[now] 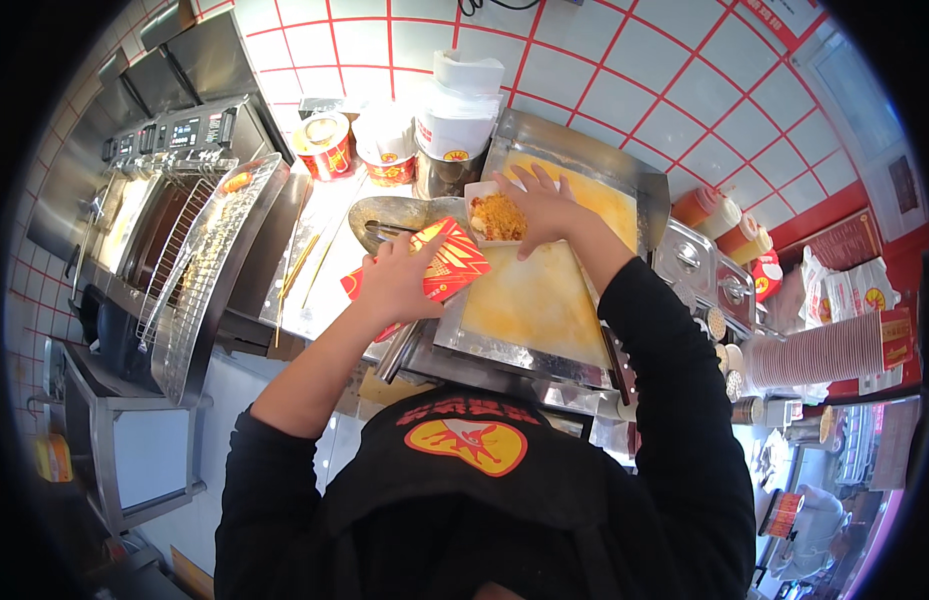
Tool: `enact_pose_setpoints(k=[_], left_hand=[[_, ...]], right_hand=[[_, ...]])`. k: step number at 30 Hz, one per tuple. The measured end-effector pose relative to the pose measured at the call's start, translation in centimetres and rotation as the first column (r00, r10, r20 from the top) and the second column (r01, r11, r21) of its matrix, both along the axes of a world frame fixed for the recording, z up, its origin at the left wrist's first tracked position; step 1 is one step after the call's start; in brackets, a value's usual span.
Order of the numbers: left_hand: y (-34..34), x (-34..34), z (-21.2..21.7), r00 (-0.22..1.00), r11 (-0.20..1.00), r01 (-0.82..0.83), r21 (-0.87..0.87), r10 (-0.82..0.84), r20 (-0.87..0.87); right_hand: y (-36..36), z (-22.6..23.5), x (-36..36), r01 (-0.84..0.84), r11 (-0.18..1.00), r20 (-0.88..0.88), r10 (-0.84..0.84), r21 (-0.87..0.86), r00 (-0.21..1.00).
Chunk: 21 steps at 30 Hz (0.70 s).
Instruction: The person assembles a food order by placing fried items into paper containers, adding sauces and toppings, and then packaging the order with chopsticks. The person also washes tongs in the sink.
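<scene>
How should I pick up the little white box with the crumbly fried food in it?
Probably hold the white box by its two side walls, coming from above with fingers low on the outside. It sits open-topped and piled full on the metal tray, so keeping it level should stop the food spilling. The right hand already rests on it.

Two bare hands show — one left hand (396, 280), one right hand (539, 208). One red paper sleeve (436, 268), one white tray of fried bits (496, 216), two printed tubs (326, 144) by the wall, three sauce bottles (722, 218) (caps partly hidden), one long stack of paper cups (819, 352).
</scene>
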<state>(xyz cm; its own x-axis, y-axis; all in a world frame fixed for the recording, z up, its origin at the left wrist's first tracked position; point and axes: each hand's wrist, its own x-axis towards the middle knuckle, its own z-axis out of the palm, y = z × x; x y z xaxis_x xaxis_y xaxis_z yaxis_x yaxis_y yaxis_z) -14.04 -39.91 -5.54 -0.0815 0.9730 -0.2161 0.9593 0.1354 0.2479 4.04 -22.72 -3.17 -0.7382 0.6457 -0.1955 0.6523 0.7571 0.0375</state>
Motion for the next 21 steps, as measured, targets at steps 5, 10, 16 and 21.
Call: enact_pose_setpoints(k=[5, 10, 16, 21], left_hand=[[1.2, 0.9, -0.5, 0.998, 0.998, -0.053, 0.020, 0.052, 0.021], [1.6, 1.3, -0.8, 0.979, 0.979, -0.202, 0.017, 0.202, 0.023], [2.1, -0.4, -0.1, 0.998, 0.999, 0.044, 0.025, -0.043, -0.049], [2.9, -0.8, 0.4, 0.964, 0.970, 0.242, 0.020, -0.238, -0.123]], right_hand=[[3.1, -0.8, -1.5, 0.054, 0.975, 0.090, -0.035, -0.214, 0.995], [1.5, -2.0, -2.0, 0.122, 0.962, 0.044, -0.115, -0.246, 0.992], [0.1, -2.1, -1.2, -0.132, 0.921, -0.033, 0.129, -0.367, 0.991], [-0.6, -1.5, -0.5, -0.205, 0.906, -0.076, 0.190, -0.371, 0.979]])
